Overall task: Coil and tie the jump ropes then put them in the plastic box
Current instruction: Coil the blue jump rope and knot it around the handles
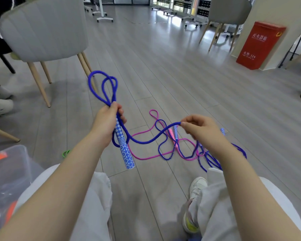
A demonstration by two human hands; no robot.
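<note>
two hands: the left hand (106, 125) and the right hand (201, 130). two colours of jump rope: blue rope (141, 140), partly gathered into two loops, and one pink rope (142, 158). one blue patterned handle (125, 152) is held, at least two more handles (174, 134) lie on the floor. one clear plastic box (9, 173). two grey chairs (43, 30). one red cabinet (259, 46).

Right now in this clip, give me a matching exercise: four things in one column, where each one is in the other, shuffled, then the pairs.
Things:
1. blue rope loops
2. pink rope
3. plastic box
4. red cabinet

Places:
A. lying on the floor
B. far right, by the wall
C. held in the left hand
D. bottom left, beside the person's leg

Pairs: 1-C, 2-A, 3-D, 4-B
</note>
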